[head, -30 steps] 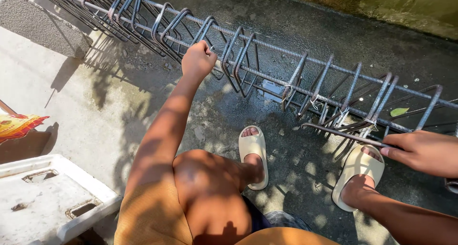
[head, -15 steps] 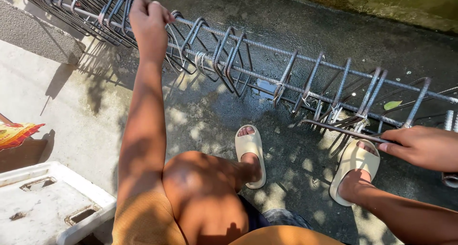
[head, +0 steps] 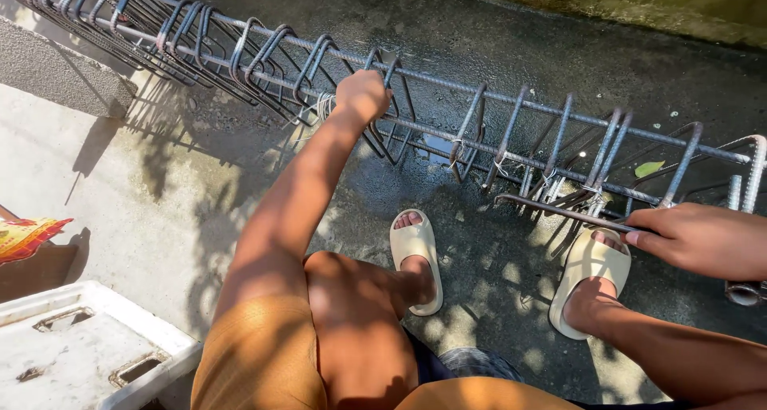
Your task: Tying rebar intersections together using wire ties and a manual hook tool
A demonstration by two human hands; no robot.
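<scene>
Two hands work: left hand (head: 363,95) fisted on the rebar cage (head: 511,138) running left-to-right; right hand (head: 703,238) pinches a hooked rod (head: 559,211) pointing left.

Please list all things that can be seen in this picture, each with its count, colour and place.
Long steel rebar cage with bent stirrups: one, dark grey, lying across the wet concrete ground, upper half.
Thin hooked metal rod: one, dark, held at right over the cage.
Green leaf: one, on the ground behind the cage, right.
Grey concrete block: one, upper left.
White plastic crate: one, dirty, lower left.
Red-yellow printed bag: one, left edge.
Cream slide sandals: two, on the feet, centre.
Left hand: closed on a cage bar.
Right hand: holds the hooked rod.
</scene>
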